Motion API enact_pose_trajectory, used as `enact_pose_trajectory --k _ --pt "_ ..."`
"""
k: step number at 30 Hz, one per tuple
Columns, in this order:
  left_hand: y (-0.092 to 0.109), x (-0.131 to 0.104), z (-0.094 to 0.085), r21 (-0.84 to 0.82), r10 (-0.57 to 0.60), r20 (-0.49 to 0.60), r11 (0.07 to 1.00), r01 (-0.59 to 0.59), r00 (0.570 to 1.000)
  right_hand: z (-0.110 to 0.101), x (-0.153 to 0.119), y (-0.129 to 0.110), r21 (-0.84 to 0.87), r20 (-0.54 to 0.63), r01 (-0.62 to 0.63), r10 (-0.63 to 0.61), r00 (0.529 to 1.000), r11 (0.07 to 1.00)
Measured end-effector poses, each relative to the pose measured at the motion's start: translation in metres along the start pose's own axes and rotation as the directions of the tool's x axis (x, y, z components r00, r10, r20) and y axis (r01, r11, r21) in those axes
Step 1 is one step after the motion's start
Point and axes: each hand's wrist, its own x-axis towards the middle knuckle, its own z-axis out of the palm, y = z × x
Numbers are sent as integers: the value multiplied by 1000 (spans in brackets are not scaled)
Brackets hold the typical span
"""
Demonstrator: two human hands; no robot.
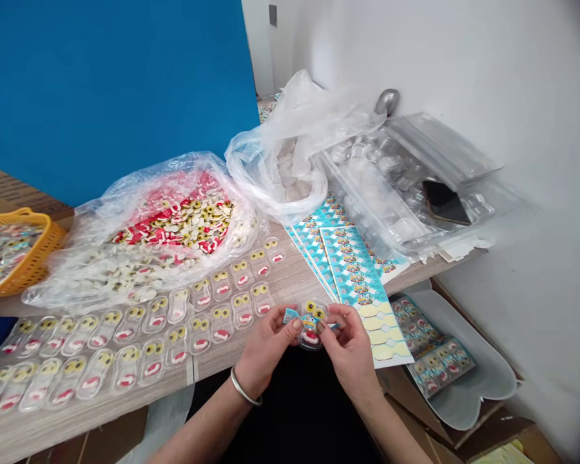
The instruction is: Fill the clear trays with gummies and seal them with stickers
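Note:
A small clear plastic pack point(311, 340) is held up between both hands, just past the table's front edge. Two yellow eye-shaped pieces and a red-and-white mouth-shaped piece show inside it. Across its middle lies a blue printed label point(311, 320). My left hand point(265, 345), with a bracelet at the wrist, pinches the label and pack from the left. On the other side, my right hand point(350, 348) grips the pack with the thumb on its front. Nearby on the right are sheets of blue labels point(355, 267), the top one partly peeled to yellow backing.
Rows of filled clear packs point(152, 357) line the table's front left. Behind are an open bag of loose pieces point(193, 222), a yellow basket point(48, 254) and a plastic bag point(280, 174). A clear bin point(381, 200) holds empty packs and a phone point(445, 201).

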Motion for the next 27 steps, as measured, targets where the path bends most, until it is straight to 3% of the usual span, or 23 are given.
enact_pose_trajectory --k 2,4,8,15,23,27 --pt "6 0 5 -261 -60 76 962 78 995 4 0 -7 9 30 22 -22 999 1000" --pt "9 2 5 -377 -54 49 924 68 997 4 1 -12 30 81 -18 15 997 999" --pt "14 7 -2 -337 10 -91 941 -40 996 -2 7 -18 68 175 -119 106 979 991" --pt "17 7 -6 -263 77 -232 955 -139 970 0 15 -24 16 253 -65 59 966 998" --pt "29 -6 3 -407 67 -53 909 -83 996 15 13 -28 248 347 -228 134 928 942" --pt "33 -11 11 -413 72 -38 907 -81 997 21 10 -24 400 390 -295 130 912 868"
